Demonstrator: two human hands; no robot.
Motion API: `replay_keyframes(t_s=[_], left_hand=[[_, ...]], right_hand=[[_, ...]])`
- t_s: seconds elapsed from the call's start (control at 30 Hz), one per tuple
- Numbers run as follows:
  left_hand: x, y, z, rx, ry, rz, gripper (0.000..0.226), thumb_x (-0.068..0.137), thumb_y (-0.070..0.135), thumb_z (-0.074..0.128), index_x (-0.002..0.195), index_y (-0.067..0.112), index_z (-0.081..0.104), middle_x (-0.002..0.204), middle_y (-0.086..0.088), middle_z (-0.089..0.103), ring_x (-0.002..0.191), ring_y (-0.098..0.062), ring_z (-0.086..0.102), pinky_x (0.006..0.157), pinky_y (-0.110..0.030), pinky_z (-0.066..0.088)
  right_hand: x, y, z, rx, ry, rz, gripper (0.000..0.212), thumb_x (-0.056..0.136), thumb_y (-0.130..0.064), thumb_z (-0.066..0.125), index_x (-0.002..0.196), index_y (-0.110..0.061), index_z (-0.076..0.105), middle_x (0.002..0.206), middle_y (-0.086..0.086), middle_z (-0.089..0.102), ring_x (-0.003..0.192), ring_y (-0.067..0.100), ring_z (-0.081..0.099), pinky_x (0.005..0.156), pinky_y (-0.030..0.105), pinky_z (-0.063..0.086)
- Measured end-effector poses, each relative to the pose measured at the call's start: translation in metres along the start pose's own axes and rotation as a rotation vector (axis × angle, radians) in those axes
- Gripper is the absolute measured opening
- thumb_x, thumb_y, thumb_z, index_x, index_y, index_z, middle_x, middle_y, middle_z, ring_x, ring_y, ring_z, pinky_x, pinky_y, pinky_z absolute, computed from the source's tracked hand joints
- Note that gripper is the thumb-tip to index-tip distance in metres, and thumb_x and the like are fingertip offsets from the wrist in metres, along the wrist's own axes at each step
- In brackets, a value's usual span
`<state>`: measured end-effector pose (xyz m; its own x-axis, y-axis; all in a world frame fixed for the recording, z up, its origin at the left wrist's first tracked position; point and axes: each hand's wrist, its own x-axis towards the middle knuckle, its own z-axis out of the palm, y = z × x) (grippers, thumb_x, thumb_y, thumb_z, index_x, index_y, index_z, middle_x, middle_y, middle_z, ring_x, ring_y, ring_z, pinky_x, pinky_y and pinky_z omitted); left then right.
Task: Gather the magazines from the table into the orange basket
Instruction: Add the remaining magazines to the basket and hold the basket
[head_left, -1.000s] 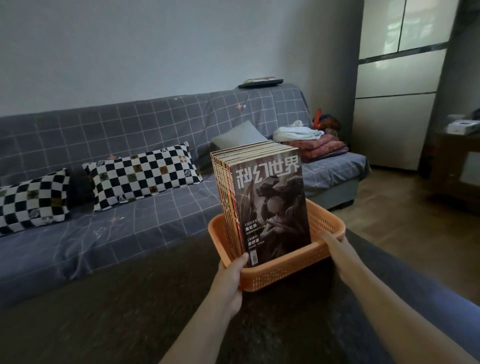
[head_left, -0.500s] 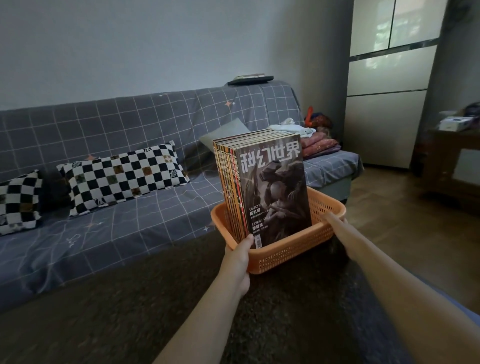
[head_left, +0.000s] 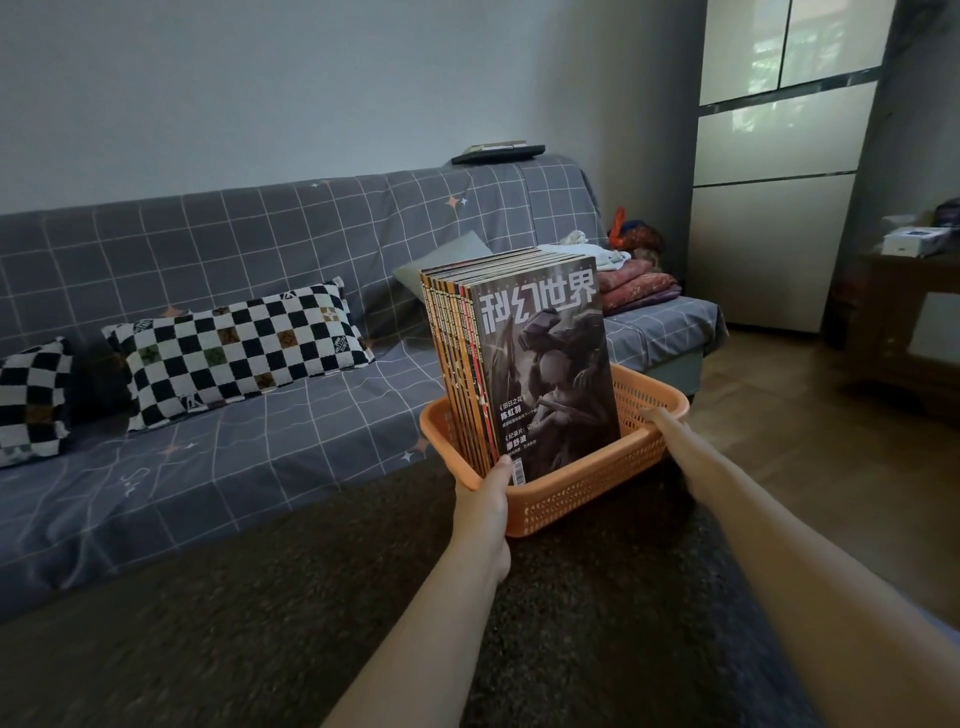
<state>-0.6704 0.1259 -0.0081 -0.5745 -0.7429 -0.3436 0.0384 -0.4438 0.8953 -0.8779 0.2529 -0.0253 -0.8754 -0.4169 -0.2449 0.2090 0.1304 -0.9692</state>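
Head view, single frame.

Orange basket (head_left: 587, 480): rectangular moulded plastic, perforated lattice walls, smooth rolled rim; right of centre in the frame, at the far edge of the counter (head_left: 291, 613), a dark, finely speckled surface filling the lower frame.

Magazines (head_left: 545, 364): a tight upright stack of thin glossy issues standing on end inside the basket, filling its left part; orange and red spines face left. The front cover is dark grey with an armoured figure and large pale Chinese characters across the top.

Left hand (head_left: 483, 506): closed on the basket's near left corner, thumb over the rim and touching the lower edge of the front cover.

Right hand (head_left: 655, 417): at the basket's right rim, fingers curled over the edge, gripping it; the fingertips are hidden inside.

Sofa (head_left: 260, 270): long, draped in a grey cloth with a white grid pattern, across the middle left of the frame, behind the counter.

Checkered pillows (head_left: 234, 348): two soft oblong cushions in black and white squares, on the sofa seat at left.

Folded fabrics (head_left: 636, 286): red and white bundles at the sofa's right end.

Cabinet (head_left: 774, 208): tall, flat pale panels, upper right of the frame.
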Motion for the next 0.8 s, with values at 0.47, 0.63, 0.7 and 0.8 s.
replay_keyframes(t_s=[0.47, 0.63, 0.7, 0.8], left_hand=[[-0.006, 0.008, -0.013, 0.07, -0.082, -0.008, 0.073, 0.087, 0.031, 0.066, 0.15, 0.025, 0.029, 0.146, -0.007, 0.044, 0.134, -0.029, 0.04, 0.113, -0.051, 0.029], [-0.016, 0.012, -0.021, 0.119, -0.078, -0.04, 0.07, 0.088, 0.033, 0.065, 0.147, 0.014, 0.033, 0.143, -0.011, 0.047, 0.133, -0.029, 0.041, 0.113, -0.046, 0.029], [-0.025, 0.015, -0.025, 0.155, -0.052, -0.058, 0.073, 0.089, 0.036, 0.063, 0.148, 0.01, 0.029, 0.147, -0.013, 0.043, 0.136, -0.031, 0.037, 0.111, -0.048, 0.027], [-0.036, 0.021, -0.03, 0.197, -0.021, -0.057, 0.072, 0.091, 0.038, 0.06, 0.15, 0.012, 0.026, 0.151, -0.013, 0.036, 0.138, -0.034, 0.033, 0.11, -0.053, 0.03]], right_hand=[[-0.013, -0.002, 0.005, -0.023, 0.083, 0.053, 0.071, 0.087, -0.056, 0.05, 0.143, -0.017, 0.032, 0.118, 0.01, 0.049, 0.123, 0.03, 0.042, 0.102, 0.043, 0.029], [-0.036, -0.007, 0.012, -0.035, 0.14, 0.091, 0.07, 0.084, -0.052, 0.058, 0.134, -0.007, 0.043, 0.12, 0.015, 0.054, 0.115, 0.03, 0.048, 0.099, 0.042, 0.034], [-0.05, -0.008, 0.014, -0.047, 0.124, 0.1, 0.068, 0.083, -0.049, 0.061, 0.133, -0.005, 0.044, 0.12, 0.015, 0.054, 0.113, 0.03, 0.05, 0.097, 0.042, 0.037], [-0.074, -0.011, 0.015, -0.052, 0.101, 0.102, 0.066, 0.083, -0.045, 0.064, 0.132, -0.006, 0.046, 0.105, 0.013, 0.056, 0.086, 0.023, 0.053, 0.07, 0.032, 0.042]])
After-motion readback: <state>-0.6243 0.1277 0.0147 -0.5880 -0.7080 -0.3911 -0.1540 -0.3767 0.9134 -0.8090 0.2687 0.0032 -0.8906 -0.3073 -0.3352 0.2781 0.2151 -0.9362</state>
